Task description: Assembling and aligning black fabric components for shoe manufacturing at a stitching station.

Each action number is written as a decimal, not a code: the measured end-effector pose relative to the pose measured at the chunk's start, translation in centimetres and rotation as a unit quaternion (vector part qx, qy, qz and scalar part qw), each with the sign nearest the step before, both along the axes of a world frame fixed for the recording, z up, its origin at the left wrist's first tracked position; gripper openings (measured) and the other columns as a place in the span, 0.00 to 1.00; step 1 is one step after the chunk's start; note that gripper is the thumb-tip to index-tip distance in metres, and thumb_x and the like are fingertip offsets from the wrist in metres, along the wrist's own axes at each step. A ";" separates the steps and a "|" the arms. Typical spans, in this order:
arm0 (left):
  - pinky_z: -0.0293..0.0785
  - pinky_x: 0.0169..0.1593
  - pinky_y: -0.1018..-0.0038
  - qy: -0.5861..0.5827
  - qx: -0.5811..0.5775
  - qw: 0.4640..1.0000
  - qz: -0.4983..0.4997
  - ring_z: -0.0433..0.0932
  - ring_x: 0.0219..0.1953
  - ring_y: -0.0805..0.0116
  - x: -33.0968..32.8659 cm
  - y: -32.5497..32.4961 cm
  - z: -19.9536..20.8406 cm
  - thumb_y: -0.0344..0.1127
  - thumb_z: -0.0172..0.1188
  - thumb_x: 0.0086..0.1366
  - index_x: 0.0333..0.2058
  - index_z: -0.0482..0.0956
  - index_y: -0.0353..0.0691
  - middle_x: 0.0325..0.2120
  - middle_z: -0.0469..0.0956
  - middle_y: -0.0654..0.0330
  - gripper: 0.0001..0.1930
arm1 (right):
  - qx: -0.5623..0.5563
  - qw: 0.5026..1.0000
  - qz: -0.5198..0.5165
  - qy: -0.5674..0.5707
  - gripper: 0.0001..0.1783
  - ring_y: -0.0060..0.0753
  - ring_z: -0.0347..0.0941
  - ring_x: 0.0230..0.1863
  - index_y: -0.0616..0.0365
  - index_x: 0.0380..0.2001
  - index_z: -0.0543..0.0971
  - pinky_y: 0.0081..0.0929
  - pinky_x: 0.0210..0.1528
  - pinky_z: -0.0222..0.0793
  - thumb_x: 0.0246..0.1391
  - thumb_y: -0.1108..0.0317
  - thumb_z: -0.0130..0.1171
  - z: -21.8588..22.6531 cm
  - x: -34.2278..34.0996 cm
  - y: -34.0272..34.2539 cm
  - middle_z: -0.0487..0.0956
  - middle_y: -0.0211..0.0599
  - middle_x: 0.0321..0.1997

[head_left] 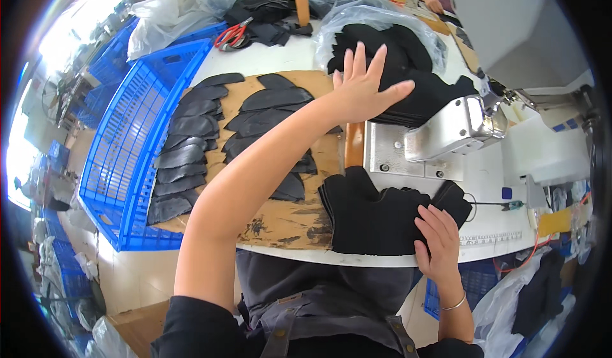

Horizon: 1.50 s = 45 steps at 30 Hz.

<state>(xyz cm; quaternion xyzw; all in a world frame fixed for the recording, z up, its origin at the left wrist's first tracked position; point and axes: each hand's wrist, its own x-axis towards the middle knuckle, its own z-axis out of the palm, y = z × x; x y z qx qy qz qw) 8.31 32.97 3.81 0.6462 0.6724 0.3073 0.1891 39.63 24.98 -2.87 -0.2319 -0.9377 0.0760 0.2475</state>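
Note:
My left hand (364,91) reaches far across the table with its fingers spread, over the near edge of a stack of black cut fabric pieces (440,100). Whether it touches the stack I cannot tell. My right hand (440,240) lies with outstretched fingers on the right part of a second pile of black fabric pieces (376,218), at the table's front edge. Between the two piles stands a silver sewing machine (449,131) with a metal bed. Under my left forearm, overlapping rows of small curved black pieces (188,128) lie on a worn brown board (274,227).
A blue plastic crate (131,157) stands left of the table. Red-handled scissors (233,36), black scraps (268,14) and a clear plastic bag (382,14) with black fabric lie at the back. Another person's hand (431,1) shows at the far right. A ruler strip (491,237) runs along the front edge.

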 end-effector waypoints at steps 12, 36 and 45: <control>0.67 0.52 0.64 0.218 0.083 0.962 -0.139 0.71 0.46 0.58 -7.8 -12.4 -2.1 0.46 0.68 0.53 0.41 0.76 0.41 0.39 0.72 0.59 0.21 | 0.010 1.000 -0.012 0.009 0.19 0.50 0.69 0.58 0.62 0.43 0.77 0.50 0.60 0.61 0.45 0.68 0.58 0.1 0.1 0.1 0.75 0.44 0.56; 0.70 0.32 0.83 -0.183 0.351 0.864 0.311 0.73 0.25 0.81 -7.9 -22.8 2.5 0.29 0.56 0.66 0.34 0.76 0.34 0.25 0.73 0.67 0.05 | -0.078 0.974 0.174 0.119 0.24 0.48 0.72 0.54 0.60 0.48 0.75 0.39 0.56 0.68 0.43 0.76 0.62 3.4 -7.6 -1.2 0.76 0.43 0.54; 0.74 0.39 0.81 -0.459 0.136 0.866 -0.144 0.76 0.40 0.76 4.0 -18.2 3.0 0.21 0.63 0.58 0.37 0.73 0.31 0.38 0.77 0.58 0.10 | -0.666 0.689 0.241 0.153 0.15 0.14 0.73 0.38 0.62 0.41 0.77 0.15 0.42 0.69 0.49 0.75 0.67 6.4 -7.9 2.1 0.79 0.24 0.37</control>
